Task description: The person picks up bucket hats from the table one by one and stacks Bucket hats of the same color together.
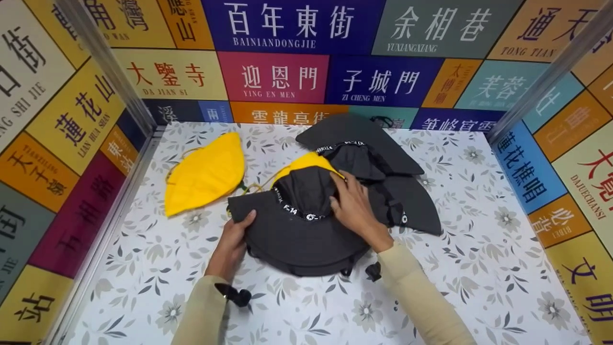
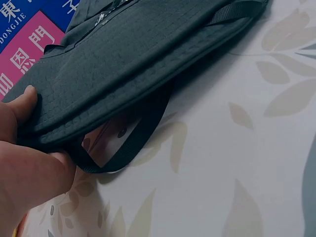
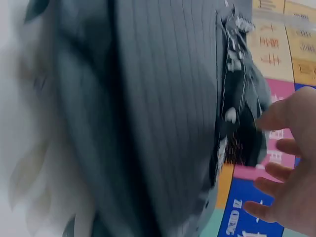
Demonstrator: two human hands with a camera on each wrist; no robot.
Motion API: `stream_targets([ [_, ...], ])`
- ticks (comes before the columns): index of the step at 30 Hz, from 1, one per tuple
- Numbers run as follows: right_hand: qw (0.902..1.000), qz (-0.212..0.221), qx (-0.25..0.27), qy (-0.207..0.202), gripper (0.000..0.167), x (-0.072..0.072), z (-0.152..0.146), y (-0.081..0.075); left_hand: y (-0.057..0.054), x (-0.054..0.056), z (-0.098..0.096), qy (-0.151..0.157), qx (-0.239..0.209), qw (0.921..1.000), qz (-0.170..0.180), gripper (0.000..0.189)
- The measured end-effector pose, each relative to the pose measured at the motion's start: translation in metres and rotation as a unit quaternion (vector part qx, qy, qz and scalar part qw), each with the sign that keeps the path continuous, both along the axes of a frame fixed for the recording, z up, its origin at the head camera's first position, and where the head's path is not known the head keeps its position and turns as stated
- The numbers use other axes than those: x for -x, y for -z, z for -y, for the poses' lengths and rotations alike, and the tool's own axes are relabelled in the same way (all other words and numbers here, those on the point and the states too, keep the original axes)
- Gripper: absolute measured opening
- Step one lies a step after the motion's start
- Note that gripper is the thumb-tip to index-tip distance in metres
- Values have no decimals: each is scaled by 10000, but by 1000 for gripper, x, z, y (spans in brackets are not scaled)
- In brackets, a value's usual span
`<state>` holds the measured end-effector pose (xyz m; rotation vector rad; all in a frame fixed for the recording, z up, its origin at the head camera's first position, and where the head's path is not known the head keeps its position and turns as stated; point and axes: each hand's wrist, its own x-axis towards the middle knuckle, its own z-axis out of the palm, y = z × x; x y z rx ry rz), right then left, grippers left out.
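A dark grey wide-brimmed hat with a white-lettered band is held tilted above the table in the middle of the head view. My left hand grips the left of its brim, thumb on top and fingers curled underneath. A black strap loops below the brim in the left wrist view. Beside the crown is my right hand; its fingers look spread and relaxed in the right wrist view, the thumb close to the fabric. Yellow fabric shows behind the crown; whether it belongs to this hat, I cannot tell.
A folded yellow hat with a cord lies at the left. Dark hats overlap behind and right of the held one. Beneath is a floral-patterned table, enclosed by sign-covered walls on three sides.
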<state>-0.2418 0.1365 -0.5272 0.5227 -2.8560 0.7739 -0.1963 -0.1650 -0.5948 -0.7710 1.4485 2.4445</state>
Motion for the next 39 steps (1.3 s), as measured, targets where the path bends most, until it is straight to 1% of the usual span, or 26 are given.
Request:
stream_targets([
  [2, 9997, 230, 101, 28, 66, 3, 3, 4, 0, 0, -1, -77, 50, 10000, 22, 59],
  [4, 9976, 661, 160, 122, 75, 6, 3, 9, 1, 0, -3, -184, 62, 9998, 52, 60],
  [7, 9909, 1309, 87, 305, 90, 12, -4, 17, 0, 1, -5, -333, 111, 9994, 72, 63],
  [8, 9884, 1476, 43, 362, 92, 13, -7, 19, 0, 1, -6, -383, 197, 9990, 104, 64],
  [10, 9853, 1651, -90, 433, 93, 16, -13, 23, -1, 1, -8, -451, 494, 9976, 159, 66],
  [12, 9835, 1720, -186, 522, 90, 19, -19, 25, -2, 2, -10, -524, 908, 9942, 259, 66],
  [13, 9832, 1720, -226, 571, 88, 20, -22, 26, -3, 2, -10, -565, 1154, 9911, 335, 65],
  [15, 9830, 1673, -300, 690, 85, 21, -28, 29, -4, 3, -11, -665, 1617, 9833, 513, 63],
  [17, 9828, 1609, -363, 834, 84, 21, -34, 33, -6, 4, -12, -742, 1945, 9760, 647, 61],
  [19, 9824, 1535, -432, 972, 85, 19, -41, 37, -7, 4, -12, -779, 2193, 9696, 754, 58],
  [23, 9809, 1546, -445, 1095, 86, 16, -54, 42, -7, 5, -11, -716, 2474, 9631, 779, 59],
  [24, 9810, 1564, -416, 1074, 86, 16, -56, 43, -7, 5, -11, -693, 2536, 9616, 792, 59],
  [28, 9824, 1579, -326, 943, 82, 15, -60, 40, -3, 4, -10, -588, 2756, 9575, 610, 65],
  [31, 9840, 1543, -384, 808, 77, 15, -60, 36, 0, 4, -10, -514, 2866, 9554, 495, 69],
  [33, 9841, 1583, -511, 619, 76, 15, -62, 31, 1, 4, -10, -494, 2907, 9543, 483, 69],
  [35, 9824, 1765, -535, 312, 75, 15, -66, 26, 1, 4, -9, -452, 2974, 9524, 500, 69],
  [36, 9804, 1890, -545, 84, 75, 15, -68, 24, 0, 4, -9, -447, 2991, 9519, 495, 68],
  [38, 9715, 2298, -440, -379, 76, 12, -73, 20, 0, 3, -8, -436, 2967, 9527, 491, 66],
  [39, 9647, 2542, -352, -587, 78, 11, -75, 19, 0, 3, -8, -441, 2946, 9533, 493, 65],
])
